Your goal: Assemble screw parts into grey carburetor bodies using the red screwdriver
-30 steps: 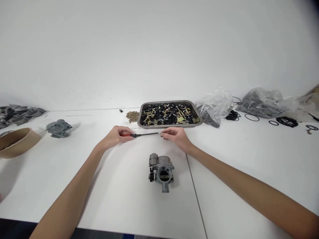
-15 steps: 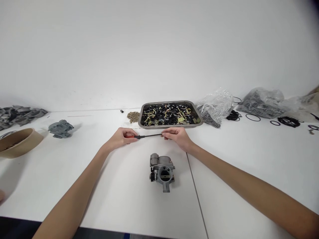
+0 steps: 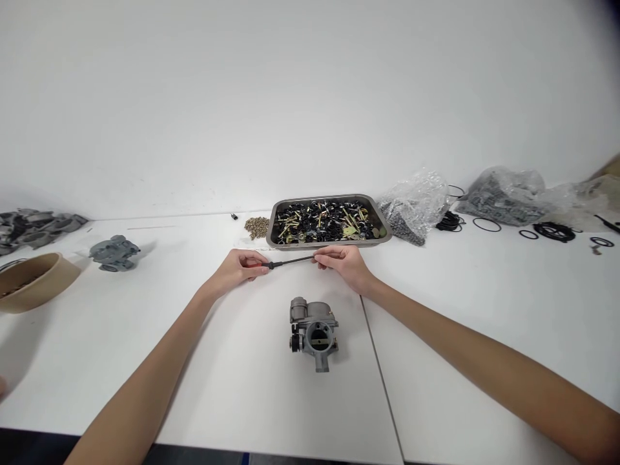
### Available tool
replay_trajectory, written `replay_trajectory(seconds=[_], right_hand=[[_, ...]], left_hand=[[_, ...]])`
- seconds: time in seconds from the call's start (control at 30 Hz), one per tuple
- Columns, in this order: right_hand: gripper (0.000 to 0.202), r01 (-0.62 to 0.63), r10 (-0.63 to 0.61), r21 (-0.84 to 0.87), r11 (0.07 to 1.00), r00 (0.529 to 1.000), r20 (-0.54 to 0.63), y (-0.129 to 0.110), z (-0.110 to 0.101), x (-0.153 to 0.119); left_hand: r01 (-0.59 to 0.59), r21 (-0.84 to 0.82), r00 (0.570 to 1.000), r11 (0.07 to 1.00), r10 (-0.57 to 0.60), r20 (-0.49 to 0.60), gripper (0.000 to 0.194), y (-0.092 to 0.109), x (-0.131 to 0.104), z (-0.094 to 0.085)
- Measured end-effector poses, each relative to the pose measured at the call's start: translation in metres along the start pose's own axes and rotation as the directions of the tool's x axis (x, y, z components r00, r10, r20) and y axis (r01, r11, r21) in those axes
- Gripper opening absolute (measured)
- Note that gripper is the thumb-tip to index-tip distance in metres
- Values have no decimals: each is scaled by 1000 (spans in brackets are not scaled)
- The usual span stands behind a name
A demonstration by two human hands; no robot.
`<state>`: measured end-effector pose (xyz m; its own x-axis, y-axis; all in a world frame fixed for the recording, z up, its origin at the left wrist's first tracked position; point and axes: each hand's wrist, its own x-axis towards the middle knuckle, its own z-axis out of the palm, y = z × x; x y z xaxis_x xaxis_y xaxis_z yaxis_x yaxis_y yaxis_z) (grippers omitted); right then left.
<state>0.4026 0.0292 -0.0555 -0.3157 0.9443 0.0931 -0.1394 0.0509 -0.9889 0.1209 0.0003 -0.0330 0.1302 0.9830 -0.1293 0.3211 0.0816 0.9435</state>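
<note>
A screwdriver with a red and black handle and a dark shaft spans the space between my hands, in front of the metal tray. Wrapped round its handle is my left hand. The fingers of my right hand pinch the far end of the shaft, hiding the tip. Nearer to me, a grey metal carburetor rests on the white table, its round bore facing me. Neither hand touches it.
A tray of small parts stands at the back, beside brass pieces. Plastic bags and black rings lie right. On the left are another carburetor body, a tan bowl and grey castings.
The view has shifted slightly, moving the background a little to the left. Both hands keep their hold on the screwdriver, whose shaft slants a bit more.
</note>
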Motion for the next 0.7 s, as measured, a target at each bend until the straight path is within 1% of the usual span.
replay_trajectory(seconds=[0.1, 0.17, 0.2, 0.27, 0.37, 0.43, 0.5, 0.6, 0.7], right_hand=[[28, 17, -17, -9, 1000, 999, -39, 0, 0, -1], [29, 31, -31, -6, 1000, 997, -74, 1, 0, 0], [30, 37, -37, -3, 999, 995, -89, 2, 0, 0], [31, 46, -45, 1, 999, 993, -109, 2, 1, 0], [30, 54, -55, -11, 998, 992, -114, 2, 1, 0], [31, 63, -66, -27, 998, 989, -133, 2, 0, 0], [32, 69, -77, -52, 996, 985, -153, 4, -1, 0], [34, 67, -84, -126, 990, 988, -131, 6, 0, -2], [38, 60, -70, -250, 966, 997, -33, -3, 0, -4]], left_hand=[[-9, -68, 1000, 998, 9, 5, 33, 4, -1, -1], [-37, -147, 999, 988, 40, 17, 37, 6, -1, -2], [-63, -196, 998, 979, 65, 5, 39, 7, 0, -3], [-142, -299, 989, 943, 122, -85, 37, 9, 1, -2], [-272, -397, 947, 877, 172, -271, 30, 11, 2, 7], [-314, -419, 927, 852, 180, -328, 28, 13, 0, 18], [-329, -432, 922, 840, 185, -341, 28, 18, -4, 28], [-352, -482, 918, 803, 195, -346, 27, 26, -8, 37], [-359, -539, 921, 762, 195, -338, 28, 29, -10, 36]])
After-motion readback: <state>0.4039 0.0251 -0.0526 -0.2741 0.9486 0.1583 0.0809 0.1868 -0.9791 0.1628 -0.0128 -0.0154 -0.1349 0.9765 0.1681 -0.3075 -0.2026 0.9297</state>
